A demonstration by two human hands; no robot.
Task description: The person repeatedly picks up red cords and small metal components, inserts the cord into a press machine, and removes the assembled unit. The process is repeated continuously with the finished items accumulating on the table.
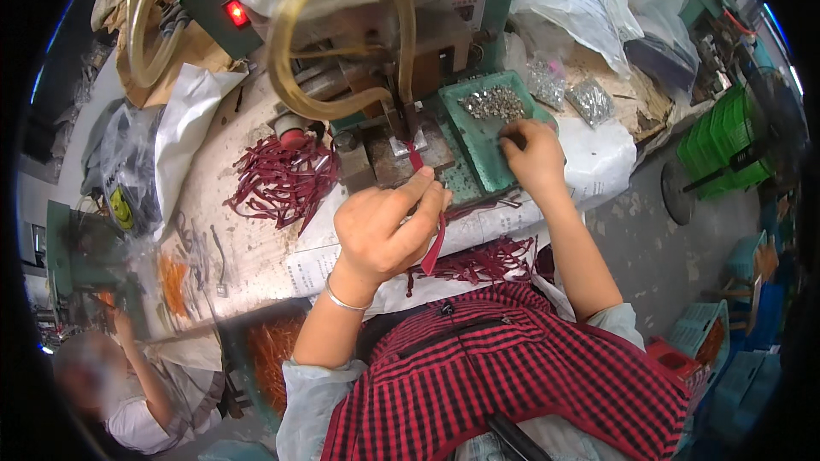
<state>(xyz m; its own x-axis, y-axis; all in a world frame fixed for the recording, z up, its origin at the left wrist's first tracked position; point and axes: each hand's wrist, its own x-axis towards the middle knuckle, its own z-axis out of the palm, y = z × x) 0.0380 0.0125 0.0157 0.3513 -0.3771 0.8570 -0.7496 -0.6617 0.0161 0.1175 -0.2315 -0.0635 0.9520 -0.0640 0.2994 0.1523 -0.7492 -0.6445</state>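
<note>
My left hand (389, 226) is closed around a narrow dark red strap (434, 248). The strap's upper end reaches under the head of a small press (408, 124), and its tail hangs below my fingers. Over the near right part of a green tray (472, 158), my right hand (536, 154) has its thumb and fingers curled together. Whatever may be between those fingertips is hidden. Small shiny metal pieces (493, 102) lie heaped at the tray's far end.
A pile of dark red straps (282, 175) lies left of the press, beside a red button (292, 138). More straps (487, 261) hang by my lap. Bags of metal pieces (589, 101) sit beyond the tray. A yellowish hose (282, 51) loops overhead. Another person (154, 393) works at lower left.
</note>
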